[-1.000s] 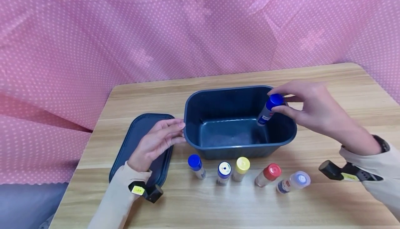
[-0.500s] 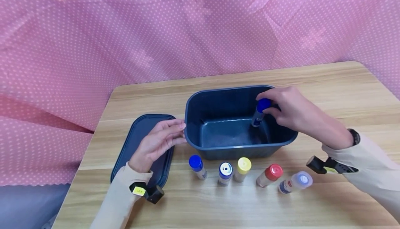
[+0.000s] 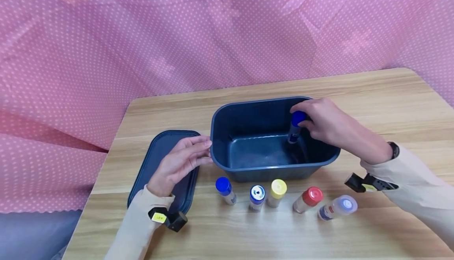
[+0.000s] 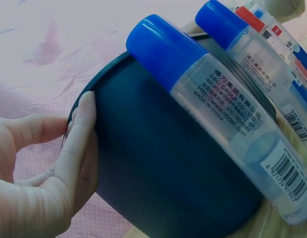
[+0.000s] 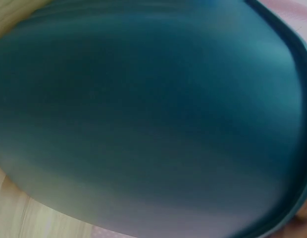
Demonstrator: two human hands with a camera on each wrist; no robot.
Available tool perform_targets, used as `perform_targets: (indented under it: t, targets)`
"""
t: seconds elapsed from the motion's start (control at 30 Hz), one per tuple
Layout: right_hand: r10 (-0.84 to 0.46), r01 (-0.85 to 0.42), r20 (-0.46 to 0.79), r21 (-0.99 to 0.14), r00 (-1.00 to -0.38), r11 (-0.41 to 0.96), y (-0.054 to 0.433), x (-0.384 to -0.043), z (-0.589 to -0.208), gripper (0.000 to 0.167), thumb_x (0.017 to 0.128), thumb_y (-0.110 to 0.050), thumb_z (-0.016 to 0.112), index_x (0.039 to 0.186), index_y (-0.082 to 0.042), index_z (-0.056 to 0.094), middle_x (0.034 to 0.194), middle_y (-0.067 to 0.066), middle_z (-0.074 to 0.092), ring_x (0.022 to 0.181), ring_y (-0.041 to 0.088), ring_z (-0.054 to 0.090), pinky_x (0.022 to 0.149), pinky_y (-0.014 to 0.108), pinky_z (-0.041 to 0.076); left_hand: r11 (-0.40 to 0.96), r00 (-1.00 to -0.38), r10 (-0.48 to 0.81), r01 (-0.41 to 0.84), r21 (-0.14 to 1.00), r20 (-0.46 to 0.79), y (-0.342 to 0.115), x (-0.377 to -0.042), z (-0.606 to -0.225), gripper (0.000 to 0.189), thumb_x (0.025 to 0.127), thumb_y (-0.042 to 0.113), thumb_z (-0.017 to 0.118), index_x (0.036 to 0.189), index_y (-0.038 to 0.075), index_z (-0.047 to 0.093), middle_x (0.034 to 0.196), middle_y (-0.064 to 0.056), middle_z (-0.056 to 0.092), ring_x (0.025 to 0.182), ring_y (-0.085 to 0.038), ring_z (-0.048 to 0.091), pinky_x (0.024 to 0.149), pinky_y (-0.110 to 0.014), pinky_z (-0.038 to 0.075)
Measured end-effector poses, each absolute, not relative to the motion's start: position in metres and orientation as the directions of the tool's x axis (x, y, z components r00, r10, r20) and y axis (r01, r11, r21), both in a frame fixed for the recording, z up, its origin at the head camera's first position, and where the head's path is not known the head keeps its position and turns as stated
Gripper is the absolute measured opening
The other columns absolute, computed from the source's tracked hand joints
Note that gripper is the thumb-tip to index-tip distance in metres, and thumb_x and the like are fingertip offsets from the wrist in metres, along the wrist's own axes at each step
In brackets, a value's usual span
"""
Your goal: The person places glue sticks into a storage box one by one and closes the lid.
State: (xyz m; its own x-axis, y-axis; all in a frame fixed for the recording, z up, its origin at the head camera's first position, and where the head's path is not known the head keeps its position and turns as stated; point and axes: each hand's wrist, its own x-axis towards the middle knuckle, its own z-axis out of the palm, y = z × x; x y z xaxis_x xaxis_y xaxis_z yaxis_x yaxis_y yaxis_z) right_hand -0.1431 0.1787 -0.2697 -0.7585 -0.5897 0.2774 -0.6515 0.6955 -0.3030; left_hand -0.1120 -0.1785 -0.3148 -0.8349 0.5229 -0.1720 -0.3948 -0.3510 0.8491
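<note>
In the head view, my right hand (image 3: 324, 120) reaches over the right end of a dark blue plastic bin (image 3: 259, 168). Its thumb and fingers pinch the cap of a blue-capped clear bottle (image 3: 294, 132), upright inside the bin near the right end. My left hand (image 3: 181, 163) is at the bin's left end, with fairly straight fingers touching the rim and outer wall. The left wrist view shows the same left hand (image 4: 54, 173) at the bin's wall (image 4: 158, 163). Only the bin's outer wall (image 5: 153, 114) fills the right wrist view; the held bottle is hidden there.
In front of the bin stand a blue-capped bottle (image 3: 226, 191), a white-and-blue-topped one (image 3: 257, 197), a yellow-capped one (image 3: 276, 193), a red-capped one (image 3: 307, 199) and a clear-capped one (image 3: 337, 207). The dark lid (image 3: 150, 165) lies under my left forearm. Pink dotted cloth (image 3: 227, 35) hangs behind.
My right hand has moved left and lowered the blue-capped bottle deeper into the bin, turning it from tilted to nearly upright. The left hand has stayed at the bin's left end.
</note>
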Motion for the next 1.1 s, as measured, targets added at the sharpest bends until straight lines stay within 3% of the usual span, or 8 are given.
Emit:
perform_targets:
  t: [0.23, 0.37, 0.43, 0.57, 0.67, 0.8, 0.97, 1.1]
  targets:
    - [-0.555, -0.618, 0.274, -0.293, -0.785, 0.730, 0.185, -0.140, -0.264, 0.036, 0.080, 0.009, 0.070, 0.115, 0.010, 0.061, 0.100, 0.023, 0.067, 0.073, 0.025, 0.064, 0.064, 0.039, 0.058, -0.349, -0.835, 0.523, -0.395, 0.850, -0.173, -0.176, -0.113, -0.316, 0.017, 0.097, -0.001, 0.053, 0.106, 0.002, 0.067, 0.089, -0.008, 0.068, 0.081, -0.015, 0.066, 0.080, -0.032, 0.057]
    - [-0.485, -0.618, 0.417, -0.288, -0.769, 0.732, 0.198, -0.127, -0.257, 0.039, 0.077, 0.010, 0.072, 0.114, 0.006, 0.063, 0.103, 0.022, 0.068, 0.081, 0.033, 0.067, 0.073, 0.047, 0.056, -0.348, -0.836, 0.521, -0.393, 0.851, -0.173, -0.175, -0.114, -0.317, 0.018, 0.097, -0.002, 0.052, 0.105, 0.002, 0.068, 0.089, -0.008, 0.068, 0.081, -0.015, 0.066, 0.080, -0.032, 0.057]
    - [-0.435, -0.625, 0.511, -0.289, -0.741, 0.725, 0.207, -0.116, -0.254, 0.040, 0.072, 0.012, 0.075, 0.110, 0.004, 0.066, 0.101, 0.020, 0.070, 0.084, 0.035, 0.068, 0.082, 0.034, 0.056, -0.347, -0.835, 0.524, -0.387, 0.854, -0.166, -0.175, -0.114, -0.317, 0.019, 0.098, -0.002, 0.051, 0.105, 0.002, 0.067, 0.090, -0.009, 0.068, 0.081, -0.015, 0.066, 0.081, -0.032, 0.057]
    - [-0.332, -0.608, 0.624, -0.299, -0.708, 0.735, 0.227, -0.089, -0.253, 0.036, 0.069, 0.010, 0.077, 0.103, -0.003, 0.071, 0.094, 0.009, 0.073, 0.090, -0.003, 0.065, 0.082, 0.002, 0.041, -0.344, -0.837, 0.522, -0.379, 0.859, -0.161, -0.176, -0.113, -0.317, 0.018, 0.097, -0.002, 0.052, 0.106, 0.001, 0.067, 0.089, -0.008, 0.068, 0.081, -0.015, 0.066, 0.081, -0.033, 0.057]
    - [-0.248, -0.546, 0.601, -0.383, -0.760, 0.745, 0.238, -0.064, -0.257, 0.030, 0.074, 0.005, 0.078, 0.101, -0.007, 0.073, 0.093, -0.011, 0.072, 0.092, -0.023, 0.051, 0.080, -0.002, 0.038, -0.339, -0.840, 0.516, -0.379, 0.861, -0.166, -0.177, -0.113, -0.316, 0.017, 0.097, -0.001, 0.052, 0.104, 0.002, 0.068, 0.089, -0.008, 0.068, 0.081, -0.015, 0.066, 0.081, -0.032, 0.057]
    - [-0.182, -0.476, 0.514, -0.528, -0.839, 0.704, 0.245, -0.033, -0.271, 0.028, 0.078, 0.005, 0.075, 0.099, -0.014, 0.074, 0.096, -0.023, 0.068, 0.091, -0.017, 0.058, 0.082, 0.000, 0.040, -0.332, -0.844, 0.507, -0.378, 0.864, -0.175, -0.177, -0.111, -0.316, 0.017, 0.097, -0.001, 0.053, 0.103, 0.003, 0.068, 0.088, -0.008, 0.067, 0.080, -0.015, 0.065, 0.080, -0.032, 0.057]
    - [-0.189, -0.464, 0.449, -0.652, -0.874, 0.600, 0.249, -0.004, -0.295, 0.036, 0.080, 0.015, 0.067, 0.108, -0.008, 0.071, 0.103, -0.003, 0.072, 0.099, -0.002, 0.064, 0.086, 0.005, 0.044, -0.331, -0.846, 0.504, -0.376, 0.865, -0.175, -0.177, -0.110, -0.315, 0.017, 0.097, 0.000, 0.053, 0.105, 0.002, 0.068, 0.089, -0.007, 0.068, 0.081, -0.015, 0.065, 0.081, -0.032, 0.057]
    - [-0.205, -0.438, 0.395, -0.702, -0.896, 0.562, 0.245, 0.014, -0.316, 0.045, 0.078, 0.017, 0.068, 0.116, -0.007, 0.067, 0.112, 0.001, 0.070, 0.106, 0.001, 0.062, 0.090, 0.007, 0.042, -0.329, -0.844, 0.508, -0.376, 0.866, -0.174, -0.177, -0.109, -0.316, 0.016, 0.097, 0.001, 0.054, 0.106, 0.002, 0.067, 0.091, -0.008, 0.068, 0.082, -0.015, 0.065, 0.082, -0.033, 0.056]
